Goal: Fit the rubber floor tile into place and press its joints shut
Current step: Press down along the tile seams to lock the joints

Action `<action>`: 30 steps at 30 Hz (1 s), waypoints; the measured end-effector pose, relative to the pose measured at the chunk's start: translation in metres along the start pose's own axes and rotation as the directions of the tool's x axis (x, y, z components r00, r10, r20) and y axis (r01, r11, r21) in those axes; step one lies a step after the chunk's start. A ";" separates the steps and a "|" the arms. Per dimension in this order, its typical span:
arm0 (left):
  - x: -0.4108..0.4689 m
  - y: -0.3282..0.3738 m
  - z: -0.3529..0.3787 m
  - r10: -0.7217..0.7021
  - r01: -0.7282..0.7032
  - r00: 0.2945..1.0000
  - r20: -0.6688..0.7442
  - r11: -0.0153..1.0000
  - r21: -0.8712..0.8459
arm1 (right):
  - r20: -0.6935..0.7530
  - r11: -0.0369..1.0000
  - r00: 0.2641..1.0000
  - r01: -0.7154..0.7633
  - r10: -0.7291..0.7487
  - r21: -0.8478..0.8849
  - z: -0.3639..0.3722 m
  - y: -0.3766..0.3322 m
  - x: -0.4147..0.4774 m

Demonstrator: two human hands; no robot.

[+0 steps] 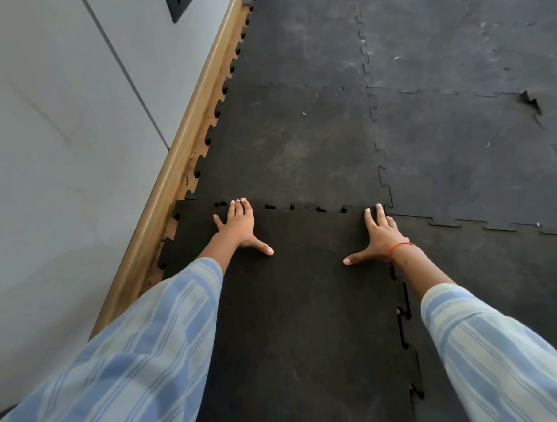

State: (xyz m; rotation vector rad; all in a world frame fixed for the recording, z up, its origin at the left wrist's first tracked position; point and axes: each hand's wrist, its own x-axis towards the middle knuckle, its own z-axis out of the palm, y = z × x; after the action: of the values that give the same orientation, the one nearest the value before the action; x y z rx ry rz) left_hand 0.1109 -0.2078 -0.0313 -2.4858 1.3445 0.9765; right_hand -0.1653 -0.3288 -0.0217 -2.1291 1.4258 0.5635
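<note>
On the rubber tile, both hands lie flat, fingers spread.

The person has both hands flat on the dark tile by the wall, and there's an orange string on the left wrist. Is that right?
Nearly. The orange string is on the right wrist, not the left. The head view shows it just behind the right hand. The rest holds: the left hand and the right hand both lie flat on the dark tile beside the wall.

Grey wall, wooden skirting, perhaps a socket.
</note>
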 end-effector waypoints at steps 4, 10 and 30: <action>-0.003 0.006 0.000 -0.006 0.006 1.000 0.011 1.000 -0.008 | -0.020 1.000 1.000 0.002 -0.001 0.021 0.004 0.006 -0.005; -0.004 0.009 0.000 0.002 -0.002 1.000 0.028 1.000 0.015 | -0.033 1.000 0.999 0.011 -0.010 0.018 0.006 0.010 -0.009; 0.005 0.027 0.003 0.123 -0.162 0.981 0.153 0.949 0.271 | -0.056 0.935 0.961 0.249 -0.272 -0.254 0.023 -0.019 -0.011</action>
State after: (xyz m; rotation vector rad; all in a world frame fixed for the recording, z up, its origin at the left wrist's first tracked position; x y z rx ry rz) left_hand 0.0900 -0.2265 -0.0322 -2.1013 1.5182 0.8890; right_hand -0.1526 -0.3003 -0.0297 -2.5192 1.1383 0.5697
